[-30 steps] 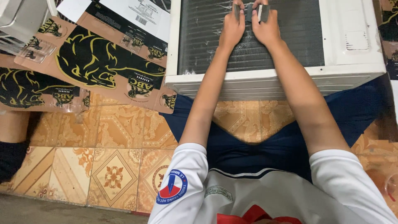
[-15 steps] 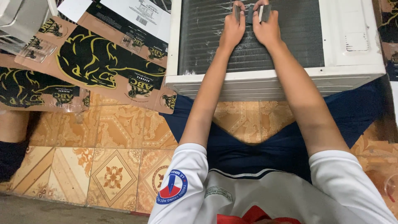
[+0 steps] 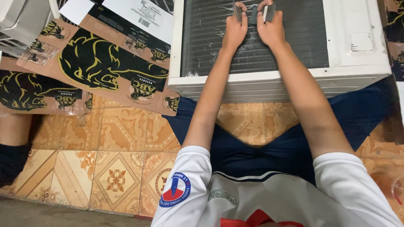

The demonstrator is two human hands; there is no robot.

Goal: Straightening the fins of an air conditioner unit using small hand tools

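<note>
A white window air conditioner (image 3: 357, 71) lies on the tiled floor in front of me, its dark finned coil (image 3: 206, 46) facing up. Both my arms reach out over the coil. My left hand (image 3: 235, 28) pinches a small dark flat tool against the fins near the unit's far edge. Close beside it, my right hand (image 3: 270, 26) grips a small grey fin comb (image 3: 267, 12), its pale end sticking up above my fingers. Whitish smears show on the fins around my hands.
Flattened brown cardboard boxes (image 3: 92, 67) with black and yellow print lie on the floor at the left. A grey-white appliance part (image 3: 21, 21) sits at the top left corner. Another person's leg (image 3: 12, 138) shows at the left edge. My dark shorts cover the tiles below the unit.
</note>
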